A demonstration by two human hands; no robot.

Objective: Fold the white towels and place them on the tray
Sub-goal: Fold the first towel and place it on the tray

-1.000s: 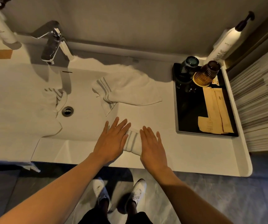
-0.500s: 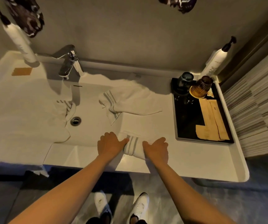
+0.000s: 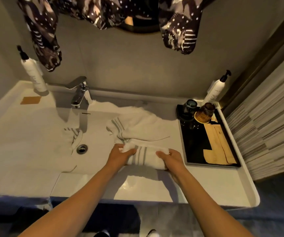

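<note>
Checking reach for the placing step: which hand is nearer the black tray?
Right. The right hand grips the folded towel at its end beside the black tray; the left hand holds the far end, toward the drain.

Standing at the vanity counter's (image 3: 206,190) back left corner: a white pump bottle (image 3: 33,74). Leaning at the back right corner: a second pump bottle (image 3: 215,90). Lying near the left edge: a tan soap bar (image 3: 30,100). Reaching over the basin's back edge: a chrome faucet (image 3: 79,93). Sitting in the basin: a round drain (image 3: 82,148).
</note>
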